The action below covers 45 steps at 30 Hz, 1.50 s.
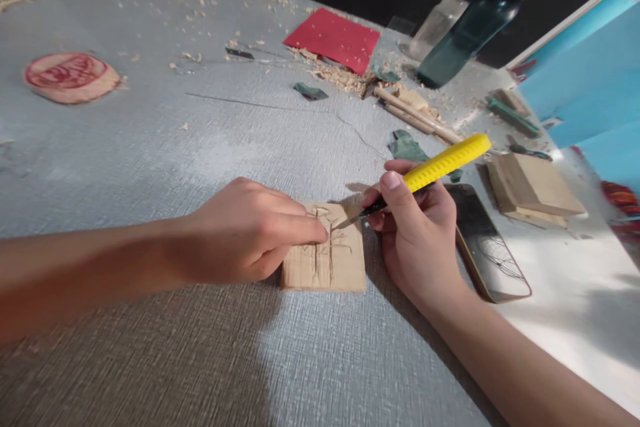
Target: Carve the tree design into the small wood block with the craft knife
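Observation:
A small pale wooden block (345, 263) with drawn and cut lines lies flat on the grey textured table (210, 147). My left hand (245, 230) rests on the block's left half, fingers curled and pressing it down. My right hand (413, 227) is closed around a carving knife with a yellow ribbed handle (447, 161). The knife's thin blade (350, 217) touches the block's upper right part, close to my left fingertips.
A phone (487, 247) lies just right of my right hand, a wooden block (530, 188) beyond it. Farther back are wooden sticks (415, 117), a red sheet (334, 39), wood shavings, a dark bottle (475, 23) and a round carved disc (70, 77) at far left.

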Motion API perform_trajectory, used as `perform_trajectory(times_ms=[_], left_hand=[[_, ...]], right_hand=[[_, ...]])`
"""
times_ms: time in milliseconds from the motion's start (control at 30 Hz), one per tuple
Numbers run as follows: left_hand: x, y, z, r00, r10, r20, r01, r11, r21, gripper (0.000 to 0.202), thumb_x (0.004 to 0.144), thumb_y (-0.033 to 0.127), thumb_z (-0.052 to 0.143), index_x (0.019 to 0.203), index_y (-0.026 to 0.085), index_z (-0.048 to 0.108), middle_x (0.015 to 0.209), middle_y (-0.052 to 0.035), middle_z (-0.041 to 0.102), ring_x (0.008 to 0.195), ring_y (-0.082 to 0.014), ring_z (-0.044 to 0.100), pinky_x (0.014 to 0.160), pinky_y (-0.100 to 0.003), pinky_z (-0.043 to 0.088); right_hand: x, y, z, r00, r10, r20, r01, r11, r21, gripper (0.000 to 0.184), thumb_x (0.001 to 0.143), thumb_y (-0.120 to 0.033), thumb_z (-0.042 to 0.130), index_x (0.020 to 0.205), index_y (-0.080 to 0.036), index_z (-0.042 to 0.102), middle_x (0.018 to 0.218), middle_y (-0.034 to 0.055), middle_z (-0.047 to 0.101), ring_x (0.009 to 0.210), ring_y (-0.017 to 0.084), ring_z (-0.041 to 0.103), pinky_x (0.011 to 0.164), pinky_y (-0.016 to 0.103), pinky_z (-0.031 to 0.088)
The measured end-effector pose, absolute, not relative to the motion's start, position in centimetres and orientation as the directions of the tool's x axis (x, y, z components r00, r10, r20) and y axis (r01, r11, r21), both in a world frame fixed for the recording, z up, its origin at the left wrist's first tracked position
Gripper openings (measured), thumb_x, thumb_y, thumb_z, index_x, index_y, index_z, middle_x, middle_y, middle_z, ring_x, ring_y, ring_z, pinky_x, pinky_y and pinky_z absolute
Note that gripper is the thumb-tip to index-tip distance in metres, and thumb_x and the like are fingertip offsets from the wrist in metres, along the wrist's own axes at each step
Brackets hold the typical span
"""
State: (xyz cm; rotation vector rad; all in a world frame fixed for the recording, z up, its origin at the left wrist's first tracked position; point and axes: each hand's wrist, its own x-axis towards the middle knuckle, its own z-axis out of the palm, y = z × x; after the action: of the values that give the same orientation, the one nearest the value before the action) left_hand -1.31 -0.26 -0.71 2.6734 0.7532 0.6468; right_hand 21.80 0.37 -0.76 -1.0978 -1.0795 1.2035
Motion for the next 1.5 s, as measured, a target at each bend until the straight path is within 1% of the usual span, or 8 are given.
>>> perform_trajectory(times_ms=[167,367,667,900,1067,1233,1400,1500], left_hand=[[-1.33,-0.22,-0.78,0.762,0.541,0.356,0.416,-0.83,0.372,0.037,0.09,0.006,0.043,0.105,0.022,0.072,0.088,0.0001,0.076,0.071,-0.0133,0.068,0.062,-0.025,0.045],[-1.32,-0.24,-0.82,0.76,0.55,0.346,0.425,-0.824,0.375,0.038,0.089,0.006,0.042,0.105,0.023,0.073,0.086,0.0003,0.075,0.07,-0.0136,0.067,0.06,-0.026,0.044],[-1.37,-0.16,-0.88,0.763,0.542,0.353,0.415,-0.828,0.376,0.037,0.089,0.006,0.043,0.106,0.023,0.072,0.089,-0.0003,0.076,0.071,-0.0135,0.068,0.062,-0.025,0.046],[-1.33,-0.25,-0.79,0.762,0.555,0.333,0.429,-0.818,0.383,0.037,0.089,0.007,0.043,0.105,0.022,0.073,0.086,-0.0005,0.075,0.068,-0.0132,0.066,0.061,-0.026,0.044],[-1.31,-0.27,-0.96,0.749,0.551,0.367,0.414,-0.823,0.389,0.035,0.09,0.007,0.044,0.104,0.022,0.073,0.085,0.0,0.075,0.068,-0.0135,0.066,0.06,-0.027,0.044],[-1.29,-0.27,-0.91,0.752,0.554,0.357,0.42,-0.82,0.388,0.036,0.09,0.007,0.044,0.104,0.022,0.073,0.085,0.0002,0.075,0.067,-0.013,0.065,0.059,-0.027,0.043],[-1.29,-0.28,-0.84,0.752,0.557,0.353,0.427,-0.819,0.383,0.036,0.09,0.008,0.043,0.104,0.022,0.073,0.085,-0.0003,0.075,0.068,-0.0128,0.065,0.06,-0.026,0.043],[-1.3,-0.29,-0.83,0.756,0.562,0.335,0.438,-0.815,0.38,0.037,0.09,0.008,0.043,0.105,0.023,0.073,0.085,-0.0004,0.075,0.069,-0.0124,0.065,0.061,-0.025,0.044]], right_hand=[[21.63,0.53,-0.82,0.111,0.993,0.05,-0.154,0.067,-0.986,0.026,0.09,-0.032,0.078,0.104,-0.02,0.059,0.066,-0.0028,0.067,0.053,0.008,0.052,0.046,0.016,0.041],[21.69,0.48,-0.72,0.076,0.997,0.034,-0.147,0.045,-0.988,0.027,0.089,-0.034,0.079,0.105,-0.022,0.06,0.068,-0.0026,0.067,0.055,0.01,0.054,0.047,0.017,0.043],[21.63,0.33,-0.54,0.086,0.996,0.034,-0.159,0.047,-0.986,0.027,0.09,-0.032,0.078,0.105,-0.021,0.059,0.068,-0.002,0.067,0.054,0.009,0.053,0.046,0.017,0.041],[21.69,0.34,-0.63,0.077,0.996,0.037,-0.139,0.048,-0.989,0.028,0.089,-0.034,0.079,0.106,-0.022,0.06,0.07,-0.0021,0.066,0.054,0.01,0.054,0.046,0.019,0.043],[21.84,0.29,-0.75,0.061,0.997,0.045,-0.134,0.053,-0.99,0.028,0.09,-0.034,0.078,0.107,-0.022,0.06,0.07,-0.002,0.067,0.054,0.01,0.055,0.047,0.018,0.044],[21.79,0.19,-0.74,0.025,0.998,0.049,-0.11,0.051,-0.993,0.028,0.089,-0.034,0.079,0.107,-0.023,0.061,0.072,-0.0011,0.069,0.057,0.011,0.059,0.046,0.018,0.046],[21.64,0.42,-0.67,0.083,0.995,0.045,-0.139,0.057,-0.989,0.024,0.09,-0.033,0.078,0.102,-0.022,0.06,0.068,-0.0019,0.067,0.054,0.009,0.055,0.045,0.017,0.043],[21.68,0.49,-0.68,0.067,0.997,0.036,-0.147,0.045,-0.988,0.025,0.09,-0.033,0.079,0.103,-0.021,0.061,0.069,-0.0018,0.067,0.054,0.009,0.055,0.046,0.017,0.045]])
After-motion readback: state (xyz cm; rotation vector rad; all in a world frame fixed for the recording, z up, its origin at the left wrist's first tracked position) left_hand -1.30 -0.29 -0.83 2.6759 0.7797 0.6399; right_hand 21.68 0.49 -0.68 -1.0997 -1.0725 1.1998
